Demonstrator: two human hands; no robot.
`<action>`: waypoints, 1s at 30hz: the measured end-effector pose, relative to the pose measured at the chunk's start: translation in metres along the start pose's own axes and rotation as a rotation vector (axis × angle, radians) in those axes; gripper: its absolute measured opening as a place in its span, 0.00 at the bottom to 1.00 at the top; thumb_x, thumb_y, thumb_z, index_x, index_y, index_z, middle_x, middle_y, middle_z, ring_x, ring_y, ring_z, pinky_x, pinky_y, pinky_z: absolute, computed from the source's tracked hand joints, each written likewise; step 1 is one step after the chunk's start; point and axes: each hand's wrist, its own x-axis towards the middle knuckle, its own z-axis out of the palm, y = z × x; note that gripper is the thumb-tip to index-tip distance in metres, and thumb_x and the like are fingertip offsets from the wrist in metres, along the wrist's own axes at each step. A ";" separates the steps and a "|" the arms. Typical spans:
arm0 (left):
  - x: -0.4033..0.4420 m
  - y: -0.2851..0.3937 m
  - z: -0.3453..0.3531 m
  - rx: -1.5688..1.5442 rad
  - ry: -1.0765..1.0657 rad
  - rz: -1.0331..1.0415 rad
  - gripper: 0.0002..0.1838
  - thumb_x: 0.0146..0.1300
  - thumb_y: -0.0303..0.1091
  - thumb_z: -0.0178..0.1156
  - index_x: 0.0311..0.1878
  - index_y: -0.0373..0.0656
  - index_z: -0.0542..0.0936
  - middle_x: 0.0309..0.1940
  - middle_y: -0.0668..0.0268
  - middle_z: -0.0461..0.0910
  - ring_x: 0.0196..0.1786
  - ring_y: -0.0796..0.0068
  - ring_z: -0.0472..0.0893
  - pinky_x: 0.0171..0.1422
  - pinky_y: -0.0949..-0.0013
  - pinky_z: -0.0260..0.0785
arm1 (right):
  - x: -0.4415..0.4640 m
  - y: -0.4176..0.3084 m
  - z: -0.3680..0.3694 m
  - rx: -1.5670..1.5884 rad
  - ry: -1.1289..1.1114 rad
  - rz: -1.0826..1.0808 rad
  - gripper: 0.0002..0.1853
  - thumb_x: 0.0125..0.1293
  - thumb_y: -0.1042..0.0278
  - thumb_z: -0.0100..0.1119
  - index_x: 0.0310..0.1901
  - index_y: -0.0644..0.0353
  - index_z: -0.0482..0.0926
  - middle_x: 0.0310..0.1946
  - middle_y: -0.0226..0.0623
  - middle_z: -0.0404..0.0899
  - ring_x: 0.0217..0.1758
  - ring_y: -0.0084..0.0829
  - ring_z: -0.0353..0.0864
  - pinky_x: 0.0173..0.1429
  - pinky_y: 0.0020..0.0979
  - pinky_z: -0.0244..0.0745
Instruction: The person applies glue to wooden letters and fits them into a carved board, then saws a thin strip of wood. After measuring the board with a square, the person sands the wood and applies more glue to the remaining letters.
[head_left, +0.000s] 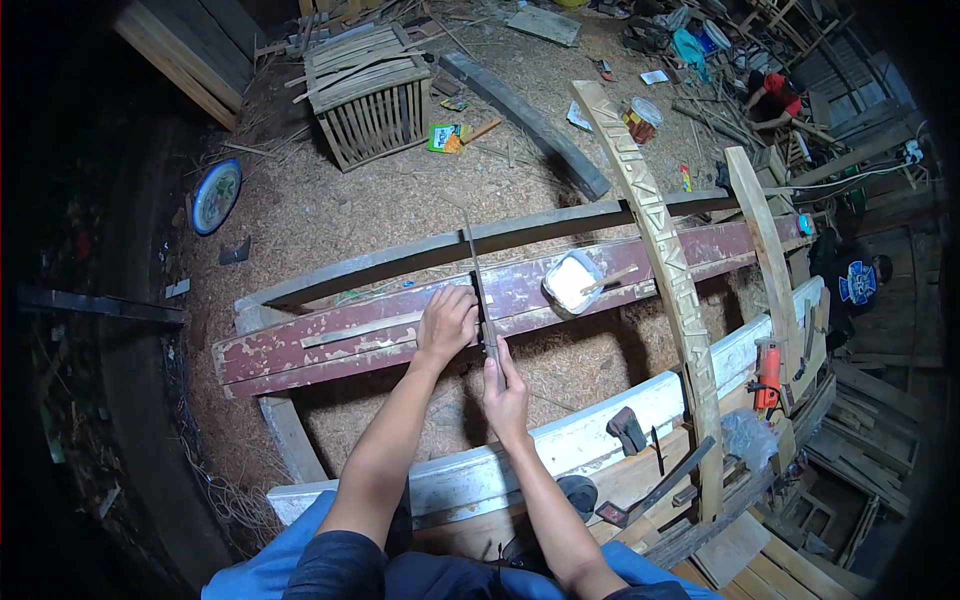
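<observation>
My right hand (507, 395) is closed around the handle of a long, thin-bladed saw (474, 250), seen almost edge-on, its tip pointing away from me. The blade crosses a worn reddish plank (265, 352). Just left of the blade, my left hand (447, 322) presses down with curled fingers on a narrow wooden strip (360, 330) that lies along the plank. Its fingertips are partly hidden. Right of the saw, a white tub (572, 284) with a pale filling stands on the plank, a wooden stick (612, 278) leaning out of it.
A carved wooden piece (655, 225) spans the frame at right. On the near white beam (560, 437) side lie a hammer head (626, 430), a dark flat bar (670, 482) and a red power tool (768, 375). A slatted crate (370, 110) stands behind. Another person (775, 97) crouches far right.
</observation>
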 end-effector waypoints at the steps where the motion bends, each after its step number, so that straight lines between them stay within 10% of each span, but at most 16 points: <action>1: -0.001 -0.001 0.000 -0.012 0.001 -0.008 0.07 0.59 0.27 0.68 0.40 0.41 0.83 0.46 0.61 0.83 0.53 0.58 0.81 0.60 0.57 0.74 | 0.000 0.000 -0.001 0.004 0.002 -0.005 0.25 0.81 0.64 0.56 0.76 0.56 0.74 0.49 0.65 0.86 0.51 0.60 0.89 0.49 0.47 0.84; 14: 0.000 0.006 0.000 -0.010 0.029 -0.030 0.07 0.58 0.26 0.69 0.39 0.41 0.82 0.45 0.61 0.82 0.51 0.56 0.81 0.56 0.55 0.73 | -0.003 -0.008 -0.002 0.078 -0.042 0.113 0.25 0.82 0.64 0.56 0.76 0.63 0.72 0.59 0.62 0.85 0.62 0.48 0.88 0.60 0.41 0.81; 30: 0.002 0.004 0.001 0.025 0.021 0.014 0.06 0.65 0.29 0.67 0.43 0.42 0.83 0.46 0.62 0.82 0.52 0.58 0.81 0.59 0.56 0.72 | -0.037 -0.018 -0.031 0.082 0.010 0.185 0.25 0.82 0.65 0.57 0.75 0.64 0.74 0.46 0.49 0.90 0.47 0.28 0.86 0.56 0.35 0.81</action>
